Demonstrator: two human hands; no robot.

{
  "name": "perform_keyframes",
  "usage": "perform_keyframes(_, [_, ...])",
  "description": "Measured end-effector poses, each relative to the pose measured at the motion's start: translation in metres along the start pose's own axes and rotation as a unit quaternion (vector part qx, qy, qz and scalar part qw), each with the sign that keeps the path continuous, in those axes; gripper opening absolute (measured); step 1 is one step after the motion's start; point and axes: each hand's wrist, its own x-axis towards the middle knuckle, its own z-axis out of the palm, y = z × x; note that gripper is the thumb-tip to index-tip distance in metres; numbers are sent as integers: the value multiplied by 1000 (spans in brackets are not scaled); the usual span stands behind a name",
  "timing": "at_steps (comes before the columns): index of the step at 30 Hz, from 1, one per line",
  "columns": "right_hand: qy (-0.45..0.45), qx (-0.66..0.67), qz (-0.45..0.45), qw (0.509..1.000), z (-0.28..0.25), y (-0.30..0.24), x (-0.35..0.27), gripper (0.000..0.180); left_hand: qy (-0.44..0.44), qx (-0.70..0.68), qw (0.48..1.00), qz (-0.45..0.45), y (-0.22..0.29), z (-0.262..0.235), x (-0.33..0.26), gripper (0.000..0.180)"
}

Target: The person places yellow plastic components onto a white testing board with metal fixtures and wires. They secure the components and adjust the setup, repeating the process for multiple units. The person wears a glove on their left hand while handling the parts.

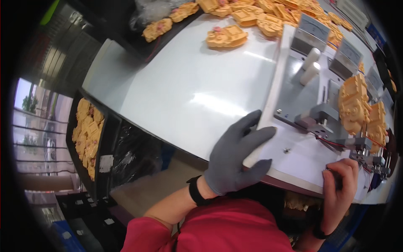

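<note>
My left hand (237, 157), in a grey glove, hovers at the front edge of the white table (168, 88), fingers spread and nothing in them. Close to the fixture's front, my right hand (342, 180) is bare, its fingers curled around something small and dark that I cannot make out. Just beyond it, orange-yellow moulded plastic parts (354, 103) sit upright on a metal test fixture (323, 119) with grey clamps. A few tiny metal pieces (286, 150), too small to name, lie on the white board between my hands.
Box-shaped panel meters (310, 34) and two white posts (310, 72) stand on the fixture. One loose orange-yellow part (226, 37) lies near a large pile (268, 17) at the back. Black bins hold more parts (88, 134) at left, beside black plastic film (136, 151).
</note>
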Motion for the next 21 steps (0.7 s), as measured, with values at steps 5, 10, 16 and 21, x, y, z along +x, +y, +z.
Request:
perform_keyframes(5, [-16, -11, 0, 1000, -5, 13, -7, 13, 47, 38, 998, 8, 6, 4, 2, 57])
perform_keyframes(10, [-1, -73, -55, 996, -3, -17, 5, 3, 68, 38, 997, 18, 4, 8, 0, 60])
perform_keyframes(16, [-6, -64, -63, 996, -3, -13, 4, 7, 68, 30, 997, 16, 3, 8, -2, 62])
perform_keyframes(21, [-1, -66, -72, 995, -3, -12, 4, 7, 69, 28, 997, 15, 2, 9, -1, 61])
